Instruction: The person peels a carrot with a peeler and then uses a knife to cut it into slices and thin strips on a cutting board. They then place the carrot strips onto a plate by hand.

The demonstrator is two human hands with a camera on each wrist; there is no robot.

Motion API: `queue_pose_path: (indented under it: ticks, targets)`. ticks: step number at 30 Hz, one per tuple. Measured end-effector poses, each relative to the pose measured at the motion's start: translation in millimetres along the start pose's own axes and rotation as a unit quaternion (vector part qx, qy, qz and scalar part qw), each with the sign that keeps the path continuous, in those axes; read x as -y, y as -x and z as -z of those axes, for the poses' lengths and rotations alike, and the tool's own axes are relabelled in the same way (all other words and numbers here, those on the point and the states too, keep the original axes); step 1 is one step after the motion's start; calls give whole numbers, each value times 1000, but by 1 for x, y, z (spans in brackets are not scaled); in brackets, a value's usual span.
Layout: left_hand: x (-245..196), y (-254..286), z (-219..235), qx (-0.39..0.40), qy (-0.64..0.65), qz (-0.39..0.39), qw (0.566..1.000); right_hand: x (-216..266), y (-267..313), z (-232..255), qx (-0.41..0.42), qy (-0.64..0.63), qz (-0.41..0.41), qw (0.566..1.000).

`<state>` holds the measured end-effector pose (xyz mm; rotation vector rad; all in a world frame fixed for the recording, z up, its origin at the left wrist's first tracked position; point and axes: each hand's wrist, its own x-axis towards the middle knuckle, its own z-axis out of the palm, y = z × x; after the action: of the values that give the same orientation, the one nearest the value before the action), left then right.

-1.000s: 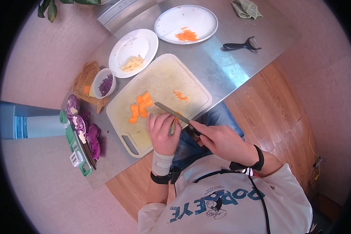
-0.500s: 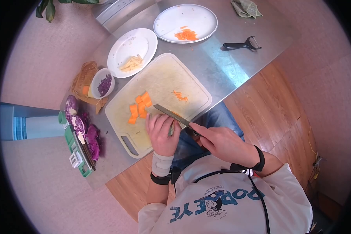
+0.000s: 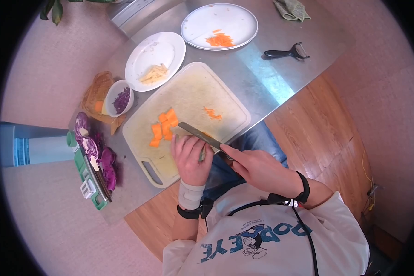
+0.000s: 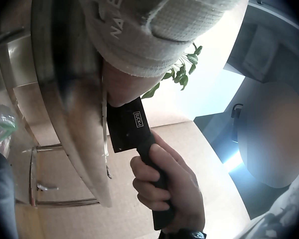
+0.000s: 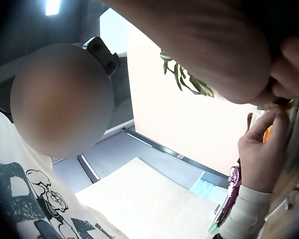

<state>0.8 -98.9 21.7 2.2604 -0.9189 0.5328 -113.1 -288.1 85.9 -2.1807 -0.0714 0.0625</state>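
In the head view my right hand [image 3: 267, 168] grips the black handle of a broad-bladed kitchen knife [image 3: 198, 132]. The left wrist view shows the fingers wrapped round that handle and the dark blade [image 4: 125, 125] close against the board's edge. My left hand [image 3: 191, 158] has its fingers curled down at the near edge of the cutting board [image 3: 184, 94], right beside the blade. It holds a piece of carrot, mostly hidden by the fingers and knife. Flat carrot slices [image 3: 164, 127] lie beyond the left fingertips, and a few thin carrot shreds [image 3: 212, 113] lie farther right.
Behind the board stand a plate with pale strips [image 3: 142, 50] and an oval plate with carrot shreds [image 3: 234, 18]. A bowl of shredded purple cabbage [image 3: 119, 100], a basket [image 3: 96, 87], cabbage pieces [image 3: 108, 163] and a green slicer [image 3: 81, 165] sit left. A peeler [image 3: 285, 53] and cloth [image 3: 291, 9] lie right.
The knife blade has shifted slightly left, toward the left fingers, with the right hand. The left hand stays almost in place; the slices and shreds lie as before.
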Motion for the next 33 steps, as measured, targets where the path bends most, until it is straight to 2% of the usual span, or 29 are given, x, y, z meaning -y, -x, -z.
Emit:
queue_pose_path:
  ticks: [3,8,13,15,17,26,33]
  targets:
    - [0,1,-1,-3,0,4,1000,1,-1,1,20,5,-17,1000]
    - [1,0,-1,-6,0,-4,1000,-3,-4,-7,-17,7,12,1000]
    - [-1,0,-1,-13,2,-2,1000,1,-5,-1,0,7,-2,1000]
    - [-1,0,-1,-8,3,-5,1000,-1,-6,-2,-8,3,-5,1000]
    - [0,-1,0,-5,0,-8,1000,-10,-9,-9,-54,-36,12,998]
    - [-1,-1,0,1,6,-2,1000,-9,-8,6,-45,-57,-10,997]
    - [-4,-2,1,-4,8,2,1000,-9,-2,2,-40,-57,6,998]
